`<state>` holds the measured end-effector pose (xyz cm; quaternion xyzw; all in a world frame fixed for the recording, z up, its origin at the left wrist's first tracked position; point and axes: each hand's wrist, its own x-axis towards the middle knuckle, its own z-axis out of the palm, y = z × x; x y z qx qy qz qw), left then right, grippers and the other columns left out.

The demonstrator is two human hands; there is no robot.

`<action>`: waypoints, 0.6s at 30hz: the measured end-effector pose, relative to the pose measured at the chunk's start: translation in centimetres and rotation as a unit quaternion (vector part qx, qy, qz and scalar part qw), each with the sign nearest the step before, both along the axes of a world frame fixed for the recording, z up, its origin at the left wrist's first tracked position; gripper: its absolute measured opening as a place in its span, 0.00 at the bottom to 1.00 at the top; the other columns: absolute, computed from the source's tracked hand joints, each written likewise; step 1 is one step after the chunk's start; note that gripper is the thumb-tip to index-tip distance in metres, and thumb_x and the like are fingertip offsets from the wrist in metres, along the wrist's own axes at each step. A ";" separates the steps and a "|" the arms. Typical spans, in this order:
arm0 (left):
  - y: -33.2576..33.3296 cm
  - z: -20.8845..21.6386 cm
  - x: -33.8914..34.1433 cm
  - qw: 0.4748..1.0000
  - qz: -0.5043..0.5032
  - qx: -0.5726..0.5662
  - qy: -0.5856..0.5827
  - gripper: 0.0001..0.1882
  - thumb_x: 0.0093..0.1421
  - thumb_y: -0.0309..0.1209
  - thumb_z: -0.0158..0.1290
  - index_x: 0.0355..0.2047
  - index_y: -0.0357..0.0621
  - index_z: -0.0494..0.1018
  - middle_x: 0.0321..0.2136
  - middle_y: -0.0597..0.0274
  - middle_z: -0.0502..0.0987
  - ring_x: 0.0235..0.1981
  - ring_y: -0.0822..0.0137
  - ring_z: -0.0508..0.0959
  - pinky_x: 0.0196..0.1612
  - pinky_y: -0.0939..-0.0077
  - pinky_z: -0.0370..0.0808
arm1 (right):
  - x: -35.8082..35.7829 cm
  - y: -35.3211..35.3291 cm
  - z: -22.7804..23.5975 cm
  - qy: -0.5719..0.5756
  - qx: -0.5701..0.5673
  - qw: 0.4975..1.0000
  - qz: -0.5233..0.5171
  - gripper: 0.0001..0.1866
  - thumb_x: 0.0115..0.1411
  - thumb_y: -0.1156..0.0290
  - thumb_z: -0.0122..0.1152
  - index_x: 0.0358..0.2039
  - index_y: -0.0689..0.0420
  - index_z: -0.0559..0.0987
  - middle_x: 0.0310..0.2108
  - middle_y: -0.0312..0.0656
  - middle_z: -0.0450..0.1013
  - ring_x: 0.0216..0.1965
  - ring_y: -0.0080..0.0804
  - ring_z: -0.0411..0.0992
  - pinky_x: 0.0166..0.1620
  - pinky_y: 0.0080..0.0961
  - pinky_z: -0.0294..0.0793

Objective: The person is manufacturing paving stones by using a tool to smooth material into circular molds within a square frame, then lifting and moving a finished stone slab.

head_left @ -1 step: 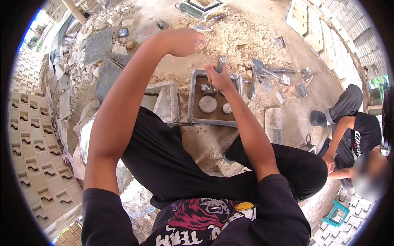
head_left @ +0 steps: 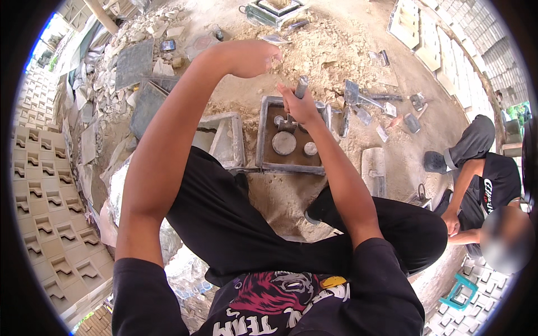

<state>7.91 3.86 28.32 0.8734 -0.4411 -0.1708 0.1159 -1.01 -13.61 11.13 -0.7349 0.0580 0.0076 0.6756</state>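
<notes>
We look down at a sandy dirt floor (head_left: pixel 314 50) strewn with broken concrete and rubble (head_left: pixel 134 39). Rows of cast grey blocks (head_left: pixel 39 207) line the ground at far left, and pale block walls (head_left: pixel 476 33) curve along the upper right. We sit with legs in black trousers folded beneath us.

Directly ahead lies a square metal mould frame (head_left: pixel 262 140) on the ground. Inside it is a dark brown fill with two pale round discs (head_left: pixel 284 143) set in it. A second grey frame (head_left: pixel 224 140) lies just beside it on the left, and another framed mould (head_left: pixel 274 11) sits at the top edge.

Our right hand (head_left: pixel 300 106) has its grip closed around a short metal rod (head_left: pixel 301 87), held upright over the mould's far rim. Our left hand (head_left: pixel 252 59) is raised above the sand in a loose fist; we cannot tell whether it pinches anything.

Loose metal tools (head_left: pixel 358 98) lie to the right of the mould. A person in black (head_left: pixel 482 185) crouches at right.

Compared with the earlier frame, nothing has visibly shifted.
</notes>
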 end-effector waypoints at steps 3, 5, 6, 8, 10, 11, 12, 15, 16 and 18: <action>1.0 0.9 -0.1 1.000 0.018 -0.011 -0.012 0.21 0.61 0.30 0.41 0.55 0.49 0.66 0.44 0.55 0.77 0.46 0.59 0.76 0.50 0.64 0.70 | -1.3 1.4 1.0 -0.043 0.013 0.995 -0.089 0.25 0.61 0.54 0.58 0.12 0.56 0.69 0.12 0.26 0.60 0.17 0.14 0.55 0.20 0.23 0.53; 1.7 0.4 1.1 0.999 0.027 -0.036 0.025 0.20 0.62 0.34 0.42 0.55 0.50 0.67 0.44 0.56 0.77 0.46 0.58 0.76 0.50 0.63 0.70 | -1.6 2.3 0.8 -0.092 -0.019 0.985 -0.147 0.27 0.62 0.53 0.57 0.11 0.56 0.68 0.11 0.26 0.59 0.17 0.14 0.54 0.20 0.23 0.52; 1.4 0.8 1.3 0.998 0.026 -0.050 0.042 0.20 0.63 0.36 0.42 0.55 0.51 0.67 0.44 0.56 0.77 0.47 0.58 0.76 0.50 0.63 0.69 | -1.4 2.6 0.7 -0.118 -0.059 0.976 -0.173 0.27 0.62 0.53 0.57 0.10 0.56 0.68 0.11 0.26 0.59 0.16 0.14 0.54 0.20 0.23 0.52; 0.4 0.7 0.8 0.999 0.019 -0.020 0.019 0.21 0.63 0.39 0.43 0.55 0.51 0.67 0.44 0.55 0.77 0.47 0.57 0.76 0.50 0.62 0.69 | -0.7 1.8 0.7 -0.124 -0.081 0.967 -0.205 0.29 0.62 0.52 0.57 0.10 0.56 0.67 0.10 0.27 0.59 0.16 0.14 0.54 0.19 0.24 0.52; 0.8 0.6 0.2 1.000 0.015 0.007 0.003 0.21 0.64 0.43 0.43 0.55 0.51 0.67 0.45 0.54 0.76 0.46 0.57 0.75 0.50 0.62 0.69 | -0.3 2.2 2.8 -0.079 -0.034 0.974 -0.210 0.30 0.63 0.51 0.56 0.09 0.57 0.66 0.10 0.27 0.58 0.15 0.15 0.54 0.19 0.24 0.52; 1.0 0.4 0.1 1.000 0.008 0.013 -0.002 0.22 0.64 0.44 0.44 0.55 0.51 0.67 0.45 0.54 0.76 0.46 0.57 0.75 0.50 0.62 0.69 | -0.5 2.4 2.9 -0.071 -0.026 0.970 -0.229 0.31 0.62 0.51 0.56 0.09 0.57 0.65 0.10 0.28 0.58 0.15 0.15 0.54 0.19 0.25 0.52; 1.0 0.4 0.1 1.000 0.000 0.016 -0.009 0.23 0.64 0.46 0.44 0.55 0.50 0.67 0.45 0.53 0.76 0.46 0.57 0.75 0.50 0.62 0.69 | -0.6 2.3 3.0 -0.066 -0.022 0.966 -0.249 0.32 0.62 0.50 0.56 0.08 0.58 0.64 0.09 0.28 0.57 0.15 0.15 0.54 0.18 0.25 0.52; 0.9 0.7 0.1 1.000 -0.004 0.002 -0.005 0.24 0.63 0.49 0.44 0.54 0.50 0.68 0.46 0.52 0.75 0.47 0.57 0.75 0.50 0.61 0.69 | -0.5 2.3 2.2 -0.101 -0.054 0.960 -0.254 0.35 0.61 0.48 0.57 0.05 0.57 0.61 0.08 0.28 0.57 0.14 0.16 0.53 0.17 0.26 0.51; 0.6 0.9 0.1 1.000 -0.001 0.000 -0.002 0.25 0.63 0.50 0.44 0.54 0.50 0.68 0.46 0.52 0.75 0.47 0.57 0.75 0.50 0.61 0.69 | -0.1 1.9 2.0 -0.104 -0.053 0.966 -0.230 0.34 0.61 0.48 0.57 0.05 0.56 0.61 0.08 0.28 0.57 0.13 0.16 0.53 0.17 0.27 0.51; 0.4 1.2 -0.2 1.000 0.008 0.000 0.010 0.26 0.62 0.52 0.44 0.54 0.49 0.68 0.46 0.52 0.75 0.47 0.57 0.75 0.49 0.61 0.69 | 0.8 1.7 2.4 -0.092 -0.070 0.967 -0.229 0.33 0.61 0.48 0.57 0.07 0.57 0.62 0.08 0.29 0.58 0.14 0.16 0.54 0.17 0.26 0.51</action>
